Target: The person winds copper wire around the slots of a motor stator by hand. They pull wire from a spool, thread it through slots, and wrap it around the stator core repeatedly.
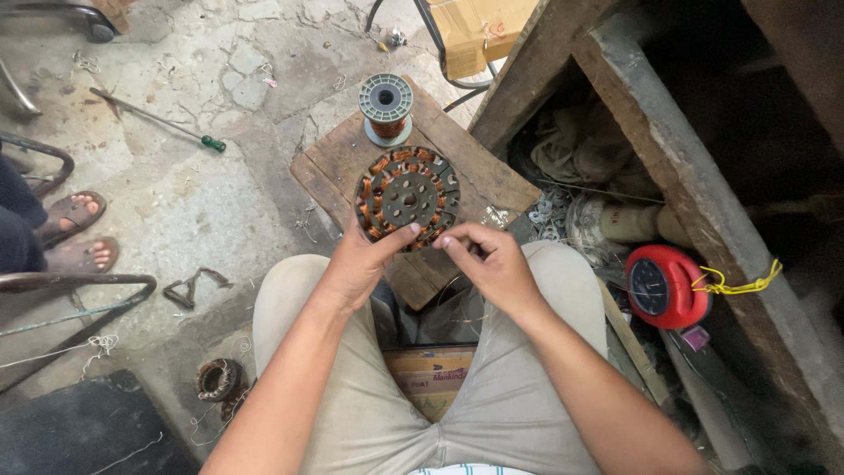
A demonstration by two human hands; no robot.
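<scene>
Round stator (pixel 407 195) with copper windings lies flat on wooden counter (pixel 479 180), just below wire spool (pixel 386 109). Left hand (pixel 362 260) grips its near rim, thumb on top. Right hand (pixel 492 261) pinched closed at rim; contents unresolved.

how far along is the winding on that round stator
Done: most slots of the stator on the wooden board already carry copper coils. In hand: the left hand steadies its near rim while the right hand pinches at the edge, likely fine wire. Left: the spool holds copper; how many slots remain is unclear.
</scene>
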